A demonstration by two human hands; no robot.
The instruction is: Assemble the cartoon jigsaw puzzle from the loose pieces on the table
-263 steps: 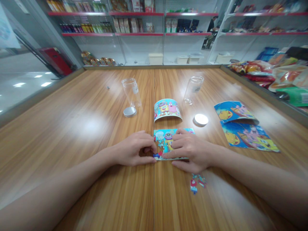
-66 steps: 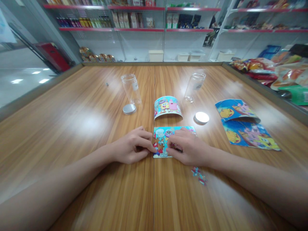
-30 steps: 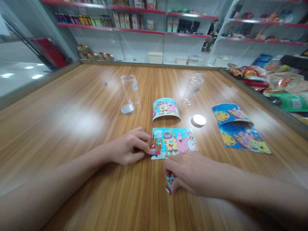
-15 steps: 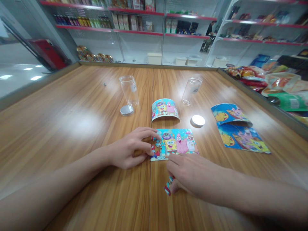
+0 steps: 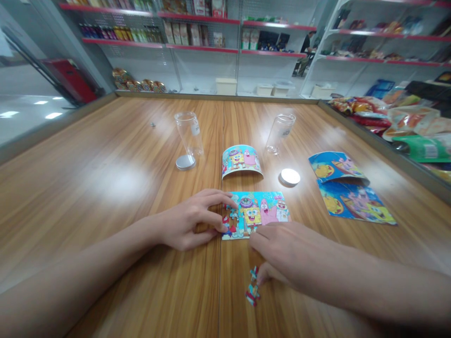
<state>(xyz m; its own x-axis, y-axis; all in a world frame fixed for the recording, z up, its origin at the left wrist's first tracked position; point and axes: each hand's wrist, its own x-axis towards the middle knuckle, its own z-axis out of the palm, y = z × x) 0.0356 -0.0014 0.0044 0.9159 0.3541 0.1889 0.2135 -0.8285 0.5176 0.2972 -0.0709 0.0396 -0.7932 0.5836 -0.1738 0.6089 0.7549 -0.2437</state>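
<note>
A jigsaw puzzle (image 5: 269, 213) of bright cartoon characters lies flat in front of me, with brown gaps of tabletop showing near its left end. My left hand (image 5: 192, 218) rests at that end, fingers spread and their tips touching the puzzle's left part. Over its lower right edge is my right hand (image 5: 282, 249); its fingers bend down on the puzzle while the thumb stands apart below. Beside that thumb lie loose jigsaw pieces (image 5: 252, 295), red and light blue. Behind the puzzle stands a curved picture card (image 5: 243, 161) with the same scene.
Two clear jars (image 5: 190, 134) (image 5: 281, 134) stand farther back, near a silver lid (image 5: 185, 162) and another lid (image 5: 289, 177). On the right lie a blue puzzle (image 5: 359, 202) and a curved blue card (image 5: 338, 166). Snack packets (image 5: 416, 122) sit beyond the table's right edge.
The puzzle has shifted slightly toward me and to the right, along with my right hand. The loose pieces are nearer to me and show more from under that hand.
</note>
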